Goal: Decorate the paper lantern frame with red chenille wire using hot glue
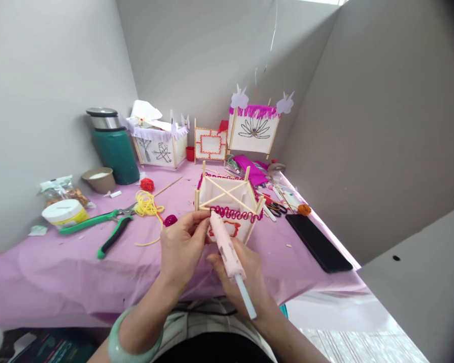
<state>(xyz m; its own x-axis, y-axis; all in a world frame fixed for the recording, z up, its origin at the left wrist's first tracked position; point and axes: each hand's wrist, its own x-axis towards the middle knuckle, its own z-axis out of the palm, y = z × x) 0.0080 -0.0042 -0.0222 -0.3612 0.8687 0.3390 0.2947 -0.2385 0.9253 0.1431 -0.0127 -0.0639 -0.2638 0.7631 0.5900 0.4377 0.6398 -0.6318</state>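
Observation:
A small box-shaped frame of light sticks and white panels [245, 229] stands on the pink cloth, with crossed sticks on top and wavy magenta yarn along its upper edges. A red shape is on its front panel. My left hand [183, 247] pinches at the box's near left corner; what its fingertips hold is too small to make out. My right hand [247, 275] is wrapped round a pale pink glue gun [226, 245], its nozzle pointing at that same corner. A whitish glue stick sticks out of the gun's rear.
Green-handled pliers [117, 227], yellow yarn [147, 203], a magenta ball [170, 220] and a green bottle [116, 154] are to the left. A black phone [318, 243] lies right. Decorated panels [255, 132] and a white box [159, 150] stand behind.

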